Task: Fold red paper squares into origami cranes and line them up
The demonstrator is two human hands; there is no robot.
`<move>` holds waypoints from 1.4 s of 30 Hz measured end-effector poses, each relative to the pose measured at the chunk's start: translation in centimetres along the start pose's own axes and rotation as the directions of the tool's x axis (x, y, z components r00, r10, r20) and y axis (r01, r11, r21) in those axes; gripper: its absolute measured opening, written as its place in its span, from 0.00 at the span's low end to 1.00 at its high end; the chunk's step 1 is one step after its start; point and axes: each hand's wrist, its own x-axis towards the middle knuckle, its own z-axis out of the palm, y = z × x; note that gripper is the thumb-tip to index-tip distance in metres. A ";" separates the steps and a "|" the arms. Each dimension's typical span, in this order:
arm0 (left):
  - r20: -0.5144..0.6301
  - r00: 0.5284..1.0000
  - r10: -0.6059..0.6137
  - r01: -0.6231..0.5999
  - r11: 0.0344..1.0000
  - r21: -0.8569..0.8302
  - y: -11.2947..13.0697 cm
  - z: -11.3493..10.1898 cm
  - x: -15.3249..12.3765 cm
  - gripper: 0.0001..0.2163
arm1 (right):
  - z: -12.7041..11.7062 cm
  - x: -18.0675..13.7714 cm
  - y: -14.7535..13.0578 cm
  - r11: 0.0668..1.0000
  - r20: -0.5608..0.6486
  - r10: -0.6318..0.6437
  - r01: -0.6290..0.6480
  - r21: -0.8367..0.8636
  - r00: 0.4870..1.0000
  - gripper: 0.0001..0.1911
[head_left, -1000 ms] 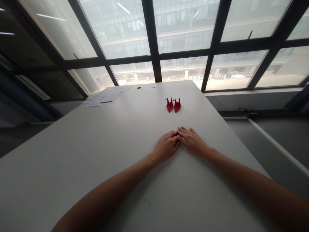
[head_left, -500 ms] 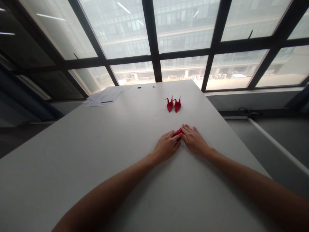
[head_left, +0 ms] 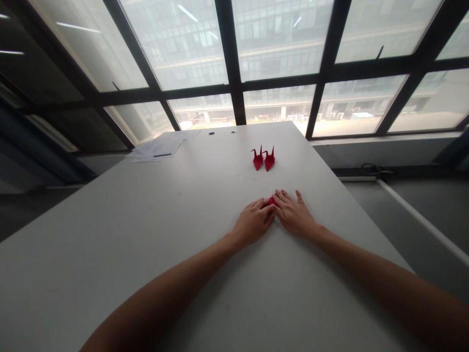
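A small folded piece of red origami paper point(head_left: 271, 201) lies on the white table between my hands, mostly covered by them, so its shape cannot be made out. My left hand point(head_left: 253, 222) pinches it from the left, its fingers closed and the thumb near the right thumb. From the right, my right hand point(head_left: 294, 214) holds the paper down with its fingers over it, while the little finger sticks out to the side. Beyond the hands stand two finished red paper cranes, a left crane point(head_left: 258, 161) and a right crane point(head_left: 269, 161), side by side.
White paper sheets point(head_left: 157, 146) with a dark pen point(head_left: 162, 155) on them lie at the table's far left. The table's point(head_left: 164, 215) right edge runs past my right forearm. Dark-framed windows rise behind it.
My right hand has shifted slightly left over the red paper, and its little finger is lifted further from the others. My left hand stays nearly still.
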 end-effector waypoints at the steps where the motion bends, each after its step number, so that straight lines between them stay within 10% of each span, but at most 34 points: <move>1: 0.001 1.000 0.000 0.000 1.000 0.006 0.0 0.0 0.0 0.13 | 0.2 0.0 0.0 0.999 -0.012 0.042 -0.042 -0.013 0.999 0.31; 42: 0.042 0.998 -0.051 0.051 0.999 0.004 0.6 -1.0 -0.1 0.10 | -0.2 0.3 0.1 0.988 -0.138 0.015 0.007 0.156 0.990 0.14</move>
